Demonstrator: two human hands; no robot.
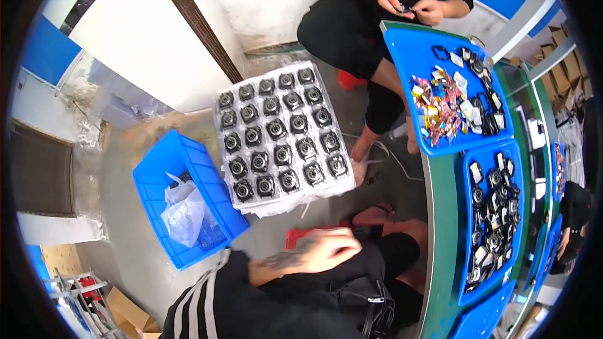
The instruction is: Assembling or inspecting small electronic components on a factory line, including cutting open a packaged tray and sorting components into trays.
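My left hand (330,250) hovers over my lap, its fingers curled and slightly blurred. Whatever it may hold is hidden. Just beyond it stands a white-wrapped stack topped by a white tray (241,127), with rows of black watch-like units (276,129) in its pockets. My hand does not touch the tray. To my right, a blue tray (466,213) holds a pile of similar black units (496,238), some with pale faces. No part of my right hand shows.
A blue crate (151,182) with a plastic bag (184,215) stands left of the stack. The green-topped workbench (438,238) runs down the right. Across, a co-worker's hands (405,9) hold a small dark item beside a blue tray (408,56) of colourful small parts. Something red (301,236) is under my hand.
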